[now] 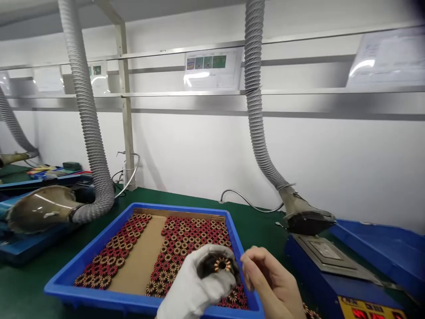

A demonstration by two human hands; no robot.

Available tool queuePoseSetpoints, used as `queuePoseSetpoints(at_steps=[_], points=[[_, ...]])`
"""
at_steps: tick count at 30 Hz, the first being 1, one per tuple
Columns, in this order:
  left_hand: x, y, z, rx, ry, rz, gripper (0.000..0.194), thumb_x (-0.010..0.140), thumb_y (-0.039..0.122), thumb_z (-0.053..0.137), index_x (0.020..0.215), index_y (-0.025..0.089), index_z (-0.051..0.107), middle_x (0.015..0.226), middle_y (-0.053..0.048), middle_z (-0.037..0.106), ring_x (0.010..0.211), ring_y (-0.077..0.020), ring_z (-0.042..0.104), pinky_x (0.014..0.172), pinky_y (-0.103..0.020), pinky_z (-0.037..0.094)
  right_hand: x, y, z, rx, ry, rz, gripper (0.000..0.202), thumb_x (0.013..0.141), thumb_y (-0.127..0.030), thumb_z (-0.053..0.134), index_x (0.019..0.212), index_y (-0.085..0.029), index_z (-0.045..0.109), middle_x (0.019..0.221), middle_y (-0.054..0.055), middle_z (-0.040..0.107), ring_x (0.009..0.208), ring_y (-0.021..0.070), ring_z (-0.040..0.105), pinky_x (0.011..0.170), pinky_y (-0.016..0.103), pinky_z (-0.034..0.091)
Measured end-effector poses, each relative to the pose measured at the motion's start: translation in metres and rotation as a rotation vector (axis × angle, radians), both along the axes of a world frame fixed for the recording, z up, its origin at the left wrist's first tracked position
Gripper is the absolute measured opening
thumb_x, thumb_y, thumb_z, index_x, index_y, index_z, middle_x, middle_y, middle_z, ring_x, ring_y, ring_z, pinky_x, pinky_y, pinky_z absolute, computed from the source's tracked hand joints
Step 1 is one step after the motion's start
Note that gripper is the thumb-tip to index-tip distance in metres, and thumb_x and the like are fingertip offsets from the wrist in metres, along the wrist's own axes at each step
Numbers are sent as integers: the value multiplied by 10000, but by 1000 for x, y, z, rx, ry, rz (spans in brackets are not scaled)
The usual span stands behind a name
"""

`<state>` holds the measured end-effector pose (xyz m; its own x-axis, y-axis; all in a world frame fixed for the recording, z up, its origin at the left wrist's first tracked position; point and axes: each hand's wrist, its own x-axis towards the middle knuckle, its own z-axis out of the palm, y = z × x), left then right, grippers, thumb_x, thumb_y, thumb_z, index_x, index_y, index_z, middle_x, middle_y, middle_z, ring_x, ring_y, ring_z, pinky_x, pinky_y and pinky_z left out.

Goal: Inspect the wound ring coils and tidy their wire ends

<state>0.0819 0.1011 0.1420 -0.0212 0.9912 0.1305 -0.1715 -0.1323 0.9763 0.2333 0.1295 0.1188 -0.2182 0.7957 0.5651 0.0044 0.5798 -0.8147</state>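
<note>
My left hand (pixel 206 283), in a white glove with dark fingertips, is curled around a small copper-wound ring (pixel 222 265) above the right part of a blue tray (pixel 133 300). Just right of it, my bare right hand (pixel 272 281) has its thumb and fingertips pressed together; whether anything is between them is too small to tell. Rows of red and copper wound rings (pixel 186 235) fill the tray's right side, and a narrower band of rings (pixel 114 254) runs down its left side. Bare cardboard (pixel 141 257) shows between the two groups.
A blue machine (pixel 332 283) with a metal plate and red display stands at the right, under an extraction hood (pixel 307 219). Behind it lies another blue tray (pixel 381 248). A second hood (pixel 43 210) hangs at the left. More rings lie beside my right wrist.
</note>
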Motion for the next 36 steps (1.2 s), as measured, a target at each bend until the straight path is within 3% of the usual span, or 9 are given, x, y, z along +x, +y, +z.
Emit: queuePoseSetpoints(at_steps=[5,9,15,20,23,27,31,33,36], points=[[-9,9,-21,70,16,-155,285,635,291,791,866,141,717,846,-89,692,746,-199,617,728,-302,517,-6,8,1,30,-35,129,218,957,-396,542,1087,-287,680,867,24,565,763,182,575,663,264,450],[-14,16,-37,96,20,-172,254,628,285,838,762,156,665,774,-44,643,764,-195,610,755,-299,514,2,2,7,71,-171,255,268,992,-362,468,1070,-307,719,889,40,516,807,191,550,715,288,445],[-11,10,-30,57,61,-242,232,707,292,792,826,127,680,791,-68,656,749,-192,607,722,-294,507,0,4,7,-113,-53,268,248,905,-411,631,797,-221,749,776,22,490,684,164,474,617,283,379],[-7,3,-33,-13,-39,-153,300,624,249,840,873,137,716,783,-57,663,685,-154,583,624,-236,478,-15,8,-1,-292,350,377,301,807,-427,753,634,-188,692,646,-8,434,636,142,384,592,266,319],[-7,2,-38,-61,-121,-135,331,602,210,841,904,149,721,850,-66,681,722,-168,606,618,-236,477,-11,11,-2,-399,561,396,264,844,-403,721,669,-209,686,651,-26,399,580,117,312,540,245,284],[-6,6,-40,-83,-178,-56,378,529,100,872,875,138,724,797,-60,695,700,-172,616,631,-253,487,0,11,0,-139,253,195,147,888,-348,678,834,-252,775,704,5,491,649,145,437,591,264,344],[4,1,-34,-72,-295,-27,413,519,200,912,881,153,718,918,-74,704,833,-199,641,764,-289,519,-3,3,3,-73,-34,138,170,891,-310,656,814,-230,785,714,19,509,655,164,484,593,283,357],[8,-4,-32,-67,-333,-35,447,489,228,920,877,155,710,919,-72,693,818,-200,638,723,-286,518,-8,1,3,-113,22,160,244,888,-351,663,714,-208,757,673,14,492,637,158,459,583,280,340],[9,-6,-32,-131,-340,-94,456,507,187,891,909,156,679,788,-40,662,659,-151,603,594,-249,466,-10,5,3,-255,339,296,312,850,-430,701,631,-208,698,616,-11,432,598,141,385,565,272,319]])
